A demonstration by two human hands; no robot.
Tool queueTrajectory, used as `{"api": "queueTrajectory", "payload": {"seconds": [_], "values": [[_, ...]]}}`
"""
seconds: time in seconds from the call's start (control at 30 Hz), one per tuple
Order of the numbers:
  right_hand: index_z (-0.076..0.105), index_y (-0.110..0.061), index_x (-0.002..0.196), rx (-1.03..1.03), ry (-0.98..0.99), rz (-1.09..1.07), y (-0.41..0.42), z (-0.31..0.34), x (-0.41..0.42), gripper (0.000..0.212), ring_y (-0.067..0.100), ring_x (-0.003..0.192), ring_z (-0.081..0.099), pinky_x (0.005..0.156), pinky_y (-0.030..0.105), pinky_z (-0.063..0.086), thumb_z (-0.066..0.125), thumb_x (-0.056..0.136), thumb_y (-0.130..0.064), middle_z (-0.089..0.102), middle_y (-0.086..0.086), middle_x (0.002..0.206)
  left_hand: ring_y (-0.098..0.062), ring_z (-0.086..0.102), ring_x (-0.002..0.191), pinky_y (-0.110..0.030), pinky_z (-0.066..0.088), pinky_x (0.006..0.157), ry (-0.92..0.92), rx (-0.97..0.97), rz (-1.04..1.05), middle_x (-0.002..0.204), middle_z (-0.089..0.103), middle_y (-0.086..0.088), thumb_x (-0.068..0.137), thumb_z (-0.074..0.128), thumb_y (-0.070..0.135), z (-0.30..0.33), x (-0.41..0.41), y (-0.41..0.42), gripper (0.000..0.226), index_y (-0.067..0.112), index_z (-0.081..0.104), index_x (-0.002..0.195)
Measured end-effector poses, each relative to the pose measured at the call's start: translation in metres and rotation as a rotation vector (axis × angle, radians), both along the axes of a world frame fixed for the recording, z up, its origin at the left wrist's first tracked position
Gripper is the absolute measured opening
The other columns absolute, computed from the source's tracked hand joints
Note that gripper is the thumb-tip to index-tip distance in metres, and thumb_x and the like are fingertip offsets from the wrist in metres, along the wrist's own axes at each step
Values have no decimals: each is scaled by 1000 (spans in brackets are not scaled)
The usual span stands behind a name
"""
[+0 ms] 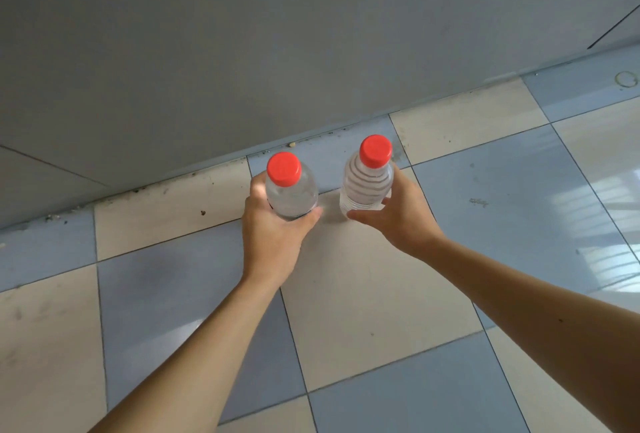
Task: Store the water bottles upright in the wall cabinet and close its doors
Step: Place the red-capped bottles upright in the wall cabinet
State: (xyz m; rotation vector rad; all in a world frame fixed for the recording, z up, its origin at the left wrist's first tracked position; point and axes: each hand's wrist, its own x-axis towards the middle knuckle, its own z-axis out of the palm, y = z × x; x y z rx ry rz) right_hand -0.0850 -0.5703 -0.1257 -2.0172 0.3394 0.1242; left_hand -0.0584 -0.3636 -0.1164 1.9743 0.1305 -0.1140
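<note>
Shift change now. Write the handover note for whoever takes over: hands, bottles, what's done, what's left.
Left hand grips the left water bottle; right hand grips the right water bottle. Both bottles are upright, red caps on, over the tiled floor near a grey wall. Whether they have left the floor cannot be told. No cabinet in view. Done: both bottles in hand. Left: stand them upright in the wall cabinet and close its doors.

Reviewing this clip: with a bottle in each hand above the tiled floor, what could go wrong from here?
1. Both hands are occupied: the left hand grips the left bottle and the right hand grips the right bottle, so opening cabinet doors may be awkward.
2. The right hand seems to hold its bottle low, mostly with thumb and fingertips; it could slip onto the floor.
3. No cabinet opening is in view, so placement cannot be judged.
</note>
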Motion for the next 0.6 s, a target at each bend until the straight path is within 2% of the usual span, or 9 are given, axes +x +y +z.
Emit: {"api": "queueTrajectory", "payload": {"seconds": [0.1,0.23,0.43,0.53,0.6], "values": [[53,-31,122,12,25,-48,14,30,-28,66,9,106,63,93,28,53,92,70,-20,64,-19,111,-14,68,98,-33,58,84,35,8,6,105,70,10,66,94,32,35,-16,13,66,27,55,119],[57,-18,129,84,79,-131,40,88,-70,69,11,110,63,98,32,53,92,70,-18,68,-9,117,-8,67,98,-19,54,80,89,35,5,106,69,13,66,95,28,101,-44,33,71,25,54,125],[57,-19,131,107,119,-163,78,212,-114,71,7,110,63,95,26,52,92,69,-20,67,-11,118,-8,64,101,-20,54,80,146,66,-13,109,66,13,65,96,32,228,-84,71,77,28,52,127],[56,-31,126,111,136,-140,93,294,-117,69,-3,103,63,86,12,50,93,69,-20,64,-24,110,-12,66,101,-24,58,82,144,43,5,108,67,11,65,96,33,309,-90,89,74,29,53,125],[51,-42,119,111,138,-118,102,355,-114,68,-15,98,60,78,3,48,93,69,-20,62,-34,103,-16,66,102,-36,59,86,138,21,22,108,68,8,65,96,34,367,-88,102,71,29,55,123]]}}
